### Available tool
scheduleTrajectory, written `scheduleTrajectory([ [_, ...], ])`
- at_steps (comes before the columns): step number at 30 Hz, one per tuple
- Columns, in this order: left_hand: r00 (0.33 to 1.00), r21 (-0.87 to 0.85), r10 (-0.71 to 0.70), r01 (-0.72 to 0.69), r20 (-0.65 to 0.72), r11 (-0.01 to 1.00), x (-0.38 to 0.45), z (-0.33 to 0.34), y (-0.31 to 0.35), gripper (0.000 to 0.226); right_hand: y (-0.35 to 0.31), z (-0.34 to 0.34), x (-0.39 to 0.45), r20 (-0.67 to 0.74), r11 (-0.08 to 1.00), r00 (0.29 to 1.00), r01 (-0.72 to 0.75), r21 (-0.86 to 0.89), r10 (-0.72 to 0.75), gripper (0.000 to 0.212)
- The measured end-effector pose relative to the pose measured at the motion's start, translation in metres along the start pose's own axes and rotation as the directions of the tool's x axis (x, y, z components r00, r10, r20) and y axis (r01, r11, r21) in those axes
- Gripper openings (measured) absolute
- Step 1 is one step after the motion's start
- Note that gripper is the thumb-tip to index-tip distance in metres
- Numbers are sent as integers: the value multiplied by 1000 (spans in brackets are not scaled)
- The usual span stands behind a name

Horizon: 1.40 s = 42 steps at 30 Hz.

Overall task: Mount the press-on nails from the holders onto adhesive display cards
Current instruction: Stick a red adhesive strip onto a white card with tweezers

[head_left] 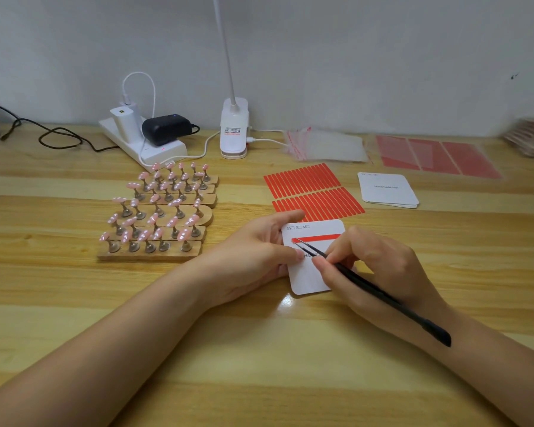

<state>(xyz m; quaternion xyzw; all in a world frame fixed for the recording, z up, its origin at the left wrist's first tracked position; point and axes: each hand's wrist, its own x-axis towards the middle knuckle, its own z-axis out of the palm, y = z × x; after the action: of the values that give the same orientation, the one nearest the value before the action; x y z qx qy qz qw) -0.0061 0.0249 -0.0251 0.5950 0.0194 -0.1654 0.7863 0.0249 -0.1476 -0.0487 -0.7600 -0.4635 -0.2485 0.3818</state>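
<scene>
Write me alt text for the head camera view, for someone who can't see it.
A person's left hand holds a white display card on a wooden table while the right hand grips black tweezers, tips at a red adhesive strip on the card. Pink press-on nails stand on wooden holders to the left; sheets of red strips lie behind.
</scene>
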Motion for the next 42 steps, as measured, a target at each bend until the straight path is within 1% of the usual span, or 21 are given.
scheduleTrajectory([
  [8,999,51,11,-9,-37,999,0,4,0,68,-2,-1,1,25,999,1000,18,-30,-17,21],
  [15,998,92,19,-14,-53,996,0,4,-1,67,-4,-1,2,24,1000,1000,-2,-26,3,19],
  [19,999,95,17,-12,-46,995,1,3,-2,67,-4,-1,2,22,999,999,32,-28,-32,11],
  [24,999,90,22,-18,-42,996,2,3,-1,66,-3,-2,3,33,998,998,52,-27,-51,9],
  [27,999,67,23,-20,-36,998,2,3,-1,66,-4,-3,3,35,999,999,36,-33,-35,14],
  [35,999,36,31,-29,-45,999,1,4,0,65,-6,-5,2,7,1000,1000,-10,-5,10,11],
  [38,998,28,32,-30,-48,999,0,5,0,65,-6,-6,2,-18,998,998,-64,24,64,12],
  [42,998,31,32,-30,-50,999,0,4,-1,65,-8,-7,2,-14,993,995,-101,62,102,15],
])
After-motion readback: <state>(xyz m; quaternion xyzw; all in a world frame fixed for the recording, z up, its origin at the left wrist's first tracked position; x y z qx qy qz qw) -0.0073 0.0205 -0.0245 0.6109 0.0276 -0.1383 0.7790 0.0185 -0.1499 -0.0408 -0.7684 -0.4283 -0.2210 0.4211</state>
